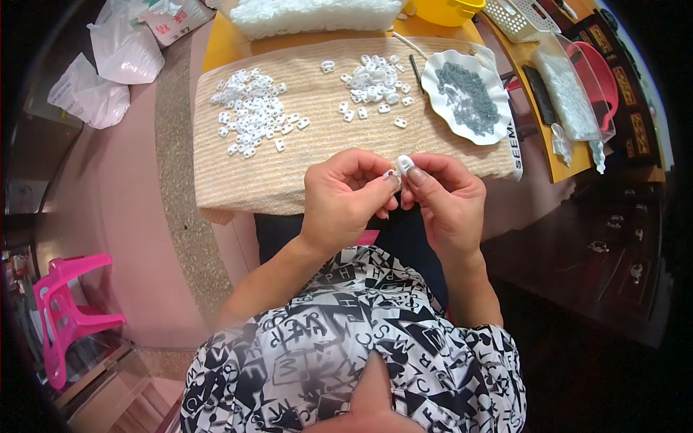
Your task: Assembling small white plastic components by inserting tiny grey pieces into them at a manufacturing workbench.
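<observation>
My left hand [343, 195] pinches a small white plastic piece [390, 174] between thumb and forefinger. Fingertip to fingertip with it, my right hand [449, 198] grips another rounded white plastic piece [406, 163]. The two pieces meet or nearly touch; the fingers hide their lower parts. Beyond the hands, on a striped beige cloth [289, 177], lie a large left pile of white two-holed plastic pieces [253, 112] and a smaller right pile of white plastic pieces [375, 79]. A white scalloped dish [435, 97] at the right holds many tiny grey parts [469, 97].
A clear container of white pieces [310, 18] and a yellow basin [444, 11] stand at the back. A thin black stick [416, 72] lies beside the dish. Right, a side table bears a white basket [516, 22]. White sacks [119, 50] and a pink stool [72, 317] stand left.
</observation>
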### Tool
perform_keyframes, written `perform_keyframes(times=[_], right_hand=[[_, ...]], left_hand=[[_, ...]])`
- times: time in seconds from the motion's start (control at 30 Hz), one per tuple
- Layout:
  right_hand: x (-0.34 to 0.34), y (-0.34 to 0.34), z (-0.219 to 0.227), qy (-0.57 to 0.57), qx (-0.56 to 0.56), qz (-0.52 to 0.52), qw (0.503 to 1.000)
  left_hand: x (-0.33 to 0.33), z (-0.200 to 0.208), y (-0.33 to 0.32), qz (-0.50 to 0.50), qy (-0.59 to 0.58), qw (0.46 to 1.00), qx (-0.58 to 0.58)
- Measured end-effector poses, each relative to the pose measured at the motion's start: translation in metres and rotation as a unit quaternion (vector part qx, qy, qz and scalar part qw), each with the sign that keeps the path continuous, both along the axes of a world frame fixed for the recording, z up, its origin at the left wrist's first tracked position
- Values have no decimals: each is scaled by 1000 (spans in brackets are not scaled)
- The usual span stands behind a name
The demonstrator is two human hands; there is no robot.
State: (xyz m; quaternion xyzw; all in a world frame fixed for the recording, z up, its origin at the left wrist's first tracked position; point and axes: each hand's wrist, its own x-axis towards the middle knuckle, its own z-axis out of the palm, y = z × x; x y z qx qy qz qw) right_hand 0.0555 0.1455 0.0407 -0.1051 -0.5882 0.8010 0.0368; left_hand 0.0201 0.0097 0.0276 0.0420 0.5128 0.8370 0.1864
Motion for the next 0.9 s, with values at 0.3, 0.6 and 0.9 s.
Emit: perform_keyframes(times=[0.3,0.6,0.9], right_hand=[[2,1,6,3,8,14,1000],[3,1,5,14,4,23,1000],[3,5,5,25,23,11,999]], left_hand=[[1,0,-2,-7,46,999,-22],[1,2,-1,0,80,997,-19],[4,-6,3,1,124,992,-11]])
